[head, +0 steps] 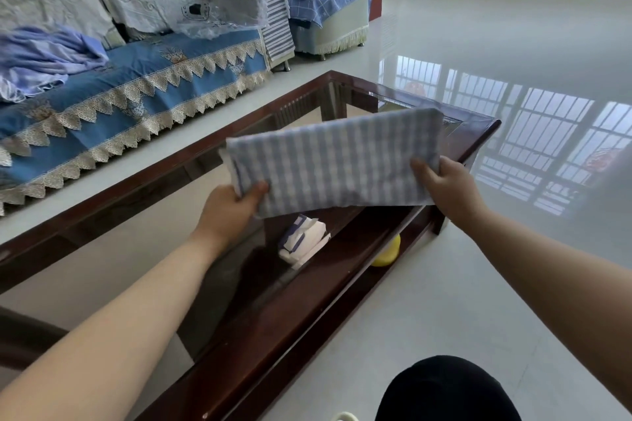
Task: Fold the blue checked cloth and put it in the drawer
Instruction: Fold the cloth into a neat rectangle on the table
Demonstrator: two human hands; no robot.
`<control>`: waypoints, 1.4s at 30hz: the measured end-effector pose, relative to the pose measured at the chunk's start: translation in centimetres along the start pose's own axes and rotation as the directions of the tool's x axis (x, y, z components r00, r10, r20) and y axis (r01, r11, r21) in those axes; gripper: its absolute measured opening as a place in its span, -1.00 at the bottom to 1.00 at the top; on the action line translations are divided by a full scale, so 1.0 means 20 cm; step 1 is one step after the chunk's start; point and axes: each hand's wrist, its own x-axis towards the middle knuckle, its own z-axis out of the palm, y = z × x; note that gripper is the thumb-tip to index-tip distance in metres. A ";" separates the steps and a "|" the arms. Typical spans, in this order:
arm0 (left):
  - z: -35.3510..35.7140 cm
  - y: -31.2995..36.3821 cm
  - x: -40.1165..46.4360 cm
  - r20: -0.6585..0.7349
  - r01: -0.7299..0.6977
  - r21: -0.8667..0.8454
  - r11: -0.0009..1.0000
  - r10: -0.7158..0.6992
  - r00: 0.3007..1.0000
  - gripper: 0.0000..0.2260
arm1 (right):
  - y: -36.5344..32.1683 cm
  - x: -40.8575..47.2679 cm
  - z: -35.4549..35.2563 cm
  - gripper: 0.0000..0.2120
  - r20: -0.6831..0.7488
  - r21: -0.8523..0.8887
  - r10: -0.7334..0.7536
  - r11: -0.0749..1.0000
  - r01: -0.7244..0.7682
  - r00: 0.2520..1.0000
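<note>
The blue checked cloth (337, 161) is held up flat above the glass-topped wooden coffee table (143, 181), folded into a rectangle. My left hand (231, 207) pinches its near left corner, thumb on top. My right hand (448, 181) grips its near right corner. The far edge of the cloth hangs free over the table's right end. No drawer can be made out; below the cloth there is a lower shelf of the table.
A white and blue packet (302, 241) and a yellow object (388, 251) lie on the lower shelf under the glass. A sofa with a blue lace-trimmed cover (113, 96) stands behind the table. Glossy white floor (478, 284) lies to the right. My dark knee (444, 390) is at the bottom.
</note>
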 end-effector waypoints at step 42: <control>0.53 0.07 0.17 0.502 -0.394 0.668 0.631 0.009 0.865 -0.50 | -0.15 0.10 0.39 0.10 0.057 -0.579 0.356 0.773 -0.259 0.933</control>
